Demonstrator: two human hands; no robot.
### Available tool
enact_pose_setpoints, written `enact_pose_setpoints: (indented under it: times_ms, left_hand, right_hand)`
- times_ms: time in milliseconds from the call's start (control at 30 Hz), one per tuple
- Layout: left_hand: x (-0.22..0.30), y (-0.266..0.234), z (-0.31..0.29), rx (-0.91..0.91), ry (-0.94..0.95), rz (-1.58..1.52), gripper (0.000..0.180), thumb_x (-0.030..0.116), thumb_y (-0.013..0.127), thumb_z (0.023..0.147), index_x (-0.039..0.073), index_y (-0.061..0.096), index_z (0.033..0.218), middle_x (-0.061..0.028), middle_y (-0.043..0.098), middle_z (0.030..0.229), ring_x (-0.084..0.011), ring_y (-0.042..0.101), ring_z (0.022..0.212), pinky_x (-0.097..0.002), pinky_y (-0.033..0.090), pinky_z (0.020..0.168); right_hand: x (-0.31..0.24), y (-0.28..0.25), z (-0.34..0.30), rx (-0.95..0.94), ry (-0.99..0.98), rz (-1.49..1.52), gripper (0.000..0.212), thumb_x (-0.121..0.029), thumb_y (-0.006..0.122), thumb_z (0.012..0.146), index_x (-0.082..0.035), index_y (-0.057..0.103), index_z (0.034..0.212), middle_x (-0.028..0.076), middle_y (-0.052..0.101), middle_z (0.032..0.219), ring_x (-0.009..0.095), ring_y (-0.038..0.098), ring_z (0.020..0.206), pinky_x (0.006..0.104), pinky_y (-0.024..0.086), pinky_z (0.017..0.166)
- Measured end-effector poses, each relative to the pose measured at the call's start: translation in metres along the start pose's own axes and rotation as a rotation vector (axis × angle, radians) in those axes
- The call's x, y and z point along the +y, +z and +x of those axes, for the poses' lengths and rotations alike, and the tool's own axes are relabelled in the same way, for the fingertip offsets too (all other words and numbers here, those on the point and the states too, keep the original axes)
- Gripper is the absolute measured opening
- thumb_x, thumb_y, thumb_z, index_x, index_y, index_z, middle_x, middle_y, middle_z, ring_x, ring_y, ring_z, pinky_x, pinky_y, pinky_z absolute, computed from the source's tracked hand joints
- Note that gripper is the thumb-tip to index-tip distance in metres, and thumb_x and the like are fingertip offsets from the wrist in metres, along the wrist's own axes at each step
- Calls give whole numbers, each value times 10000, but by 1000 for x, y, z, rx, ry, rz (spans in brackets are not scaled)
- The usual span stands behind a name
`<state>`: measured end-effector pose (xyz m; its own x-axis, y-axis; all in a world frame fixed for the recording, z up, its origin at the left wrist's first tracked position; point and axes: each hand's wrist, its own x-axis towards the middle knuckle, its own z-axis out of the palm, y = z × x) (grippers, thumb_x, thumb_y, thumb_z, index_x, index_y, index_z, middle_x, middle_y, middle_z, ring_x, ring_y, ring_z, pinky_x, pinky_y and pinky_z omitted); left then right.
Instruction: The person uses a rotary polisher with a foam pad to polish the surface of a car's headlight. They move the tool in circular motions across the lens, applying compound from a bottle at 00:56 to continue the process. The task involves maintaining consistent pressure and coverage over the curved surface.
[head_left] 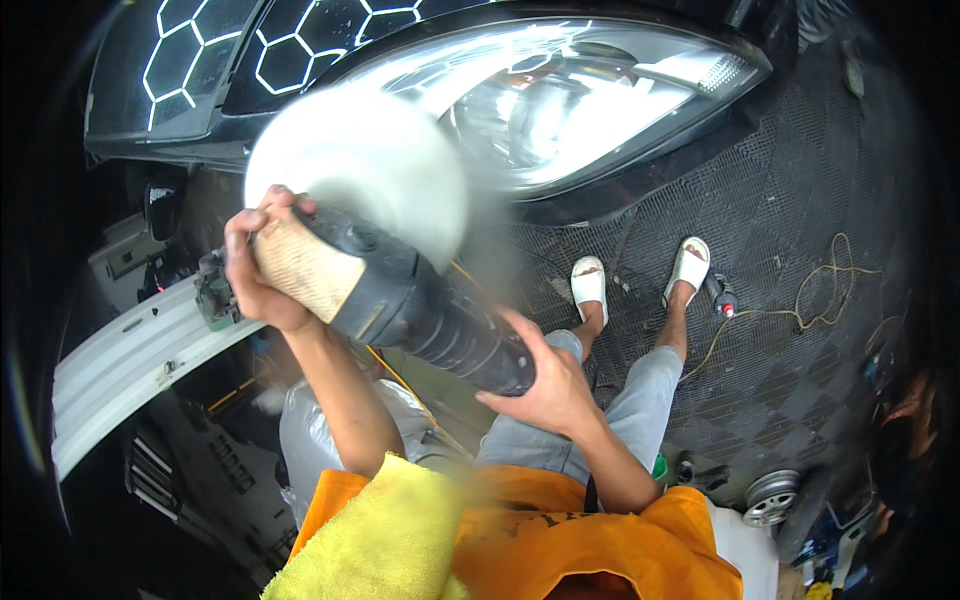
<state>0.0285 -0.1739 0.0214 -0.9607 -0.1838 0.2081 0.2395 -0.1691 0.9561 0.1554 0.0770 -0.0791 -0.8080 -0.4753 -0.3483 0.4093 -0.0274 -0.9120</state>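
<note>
A dark polisher [430, 310] with a pale tan panel on its head is held between both hands. My left hand [255, 270] wraps its fingers over the polisher's head. Around the rear end of the body, my right hand [550, 385] is closed. The round white polishing pad [345, 150] is smeared and hides part of the car's headlight [570, 110]. Whether the pad touches the lens cannot be told. Bright reflections cover the headlight, and the dark body panel [200, 75] beside it mirrors hexagonal lights.
A yellow towel [370, 540] hangs at my chest. To the left lies a long white car panel [130, 360]. On the dark tiled floor [750, 390] are a yellowish cord [800, 318] and a small red-tipped black object [723, 298]. A wheel rim [770, 497] is at lower right.
</note>
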Motion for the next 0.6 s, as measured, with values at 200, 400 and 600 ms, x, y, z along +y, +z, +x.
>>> enact_pose_setpoints:
  times_ms: [200,400,600]
  left_hand:
    - [-63,107,20,-304,259,696,267,215,539,954,-6,689,962,-139,706,899,-227,667,814,-354,528,797]
    - [-153,237,12,-380,-96,502,253,229,610,867,34,750,788,-106,722,730,-220,706,712,-308,540,717]
    - [-150,233,6,-419,-117,611,276,272,620,864,42,750,786,-110,721,731,-252,708,707,-325,542,713]
  right_hand:
    - [56,-31,-24,249,-58,109,998,-232,926,575,56,417,1384,167,589,1263,228,573,1171,354,421,1025]
    - [136,-60,-42,465,-41,310,789,-153,878,616,25,489,1278,102,638,1122,192,607,1002,335,461,927]
    - [156,-37,-34,453,-85,304,767,-163,874,618,18,493,1259,90,633,1084,188,604,947,341,477,888]
